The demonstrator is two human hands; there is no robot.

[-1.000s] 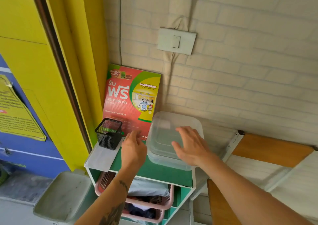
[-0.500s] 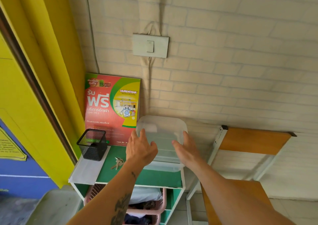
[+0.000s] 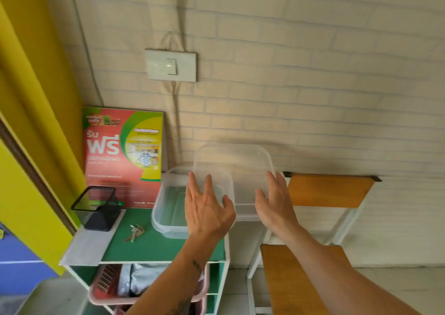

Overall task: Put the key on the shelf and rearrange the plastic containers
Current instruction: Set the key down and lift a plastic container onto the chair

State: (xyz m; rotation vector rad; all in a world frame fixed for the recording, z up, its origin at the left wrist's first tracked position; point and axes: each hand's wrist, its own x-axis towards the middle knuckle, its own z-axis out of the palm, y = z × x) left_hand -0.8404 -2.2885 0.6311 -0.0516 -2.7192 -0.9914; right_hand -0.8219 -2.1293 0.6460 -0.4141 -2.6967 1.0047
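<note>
A bunch of keys lies on the green shelf top. A clear plastic container rests on the shelf's right part. A second clear plastic container is lifted above and to the right of it, tilted, pressed between my two palms. My left hand is on its left side, my right hand on its right side, fingers stretched out.
A red and green poster board leans on the brick wall. A black mesh cup stands at the shelf's left. A pink basket sits below. A wooden chair stands right of the shelf. A light switch is on the wall.
Both hands have lifted the top container off the lower one and moved it up and to the right. The keys lie where my left hand left them.
</note>
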